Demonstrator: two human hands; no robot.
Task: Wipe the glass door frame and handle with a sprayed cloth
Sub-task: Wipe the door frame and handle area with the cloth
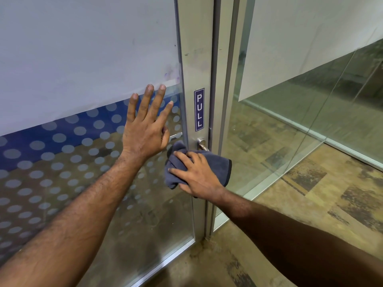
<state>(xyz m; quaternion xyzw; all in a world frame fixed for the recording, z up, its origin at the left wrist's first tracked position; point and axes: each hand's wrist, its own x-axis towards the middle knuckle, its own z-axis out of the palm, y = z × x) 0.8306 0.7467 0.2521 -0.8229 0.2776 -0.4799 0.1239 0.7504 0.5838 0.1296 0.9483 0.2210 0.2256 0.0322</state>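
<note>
A glass door with a silver metal frame fills the left and middle of the head view. The frame carries a purple PULL sticker and, just below it, a metal lever handle. My right hand presses a folded blue-grey cloth against the frame, over the handle's lever. Most of the lever is hidden under the cloth. My left hand rests flat on the door glass with its fingers spread, to the left of the handle. It holds nothing.
The door glass has a frosted dot pattern and a white sheet behind its upper part. To the right stands a fixed glass wall with a metal floor rail. Patterned brown carpet covers the floor at the lower right.
</note>
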